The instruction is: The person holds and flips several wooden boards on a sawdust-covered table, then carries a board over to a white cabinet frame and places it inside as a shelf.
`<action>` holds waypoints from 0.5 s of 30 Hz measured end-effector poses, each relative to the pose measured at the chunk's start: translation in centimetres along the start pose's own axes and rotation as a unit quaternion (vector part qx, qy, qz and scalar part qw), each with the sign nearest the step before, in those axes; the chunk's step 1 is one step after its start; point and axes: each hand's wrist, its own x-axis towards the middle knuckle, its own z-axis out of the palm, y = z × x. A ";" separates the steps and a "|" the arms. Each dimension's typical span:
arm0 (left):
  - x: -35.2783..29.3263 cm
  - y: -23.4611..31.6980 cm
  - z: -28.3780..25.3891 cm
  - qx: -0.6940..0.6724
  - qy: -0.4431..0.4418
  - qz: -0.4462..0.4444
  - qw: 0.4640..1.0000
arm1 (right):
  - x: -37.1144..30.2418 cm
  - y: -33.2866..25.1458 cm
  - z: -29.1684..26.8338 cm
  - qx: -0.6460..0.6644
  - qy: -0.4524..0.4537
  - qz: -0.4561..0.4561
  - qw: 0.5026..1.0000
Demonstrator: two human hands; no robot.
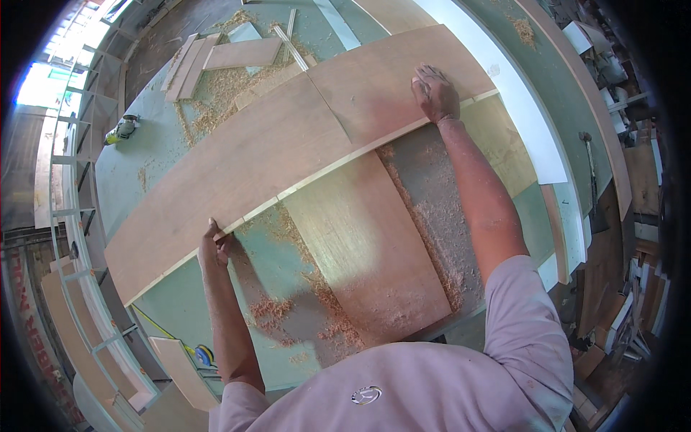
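A long plywood panel (237, 169) lies slantwise across the green worktable, with a pale strip along its near edge and a seam crossing it. My left hand (213, 246) grips that near edge toward the left, thumb uppermost and the other fingers partly hidden at the edge. On the panel's right part rests my right hand (435, 93), palm down with its fingers stretched forward. A second plywood board (367, 248) lies flat on the worktable, running from under the long panel toward my body.
Wood shavings (270, 311) litter the green worktable (162, 180). Short boards (241, 54) lie at the far left, near a green-and-black power tool (122, 129). A long white board (522, 122) borders the right side, with a hammer (589, 155) beyond. A tape measure (204, 354) lies at lower left.
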 end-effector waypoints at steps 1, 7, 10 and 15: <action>0.1 0.0 -0.1 -0.004 -0.004 -0.003 1.000 | 0.1 -0.1 0.0 0.000 0.002 -0.001 1.000; -0.5 0.3 0.1 0.016 -0.027 0.023 0.999 | 0.3 0.1 0.2 0.001 0.004 0.002 1.000; -0.9 0.4 0.4 0.023 -0.022 0.021 0.999 | 0.4 0.1 0.4 0.003 0.006 0.000 1.000; -1.5 0.7 0.6 0.063 0.008 0.005 0.998 | 0.5 0.2 0.6 -0.001 0.009 -0.005 1.000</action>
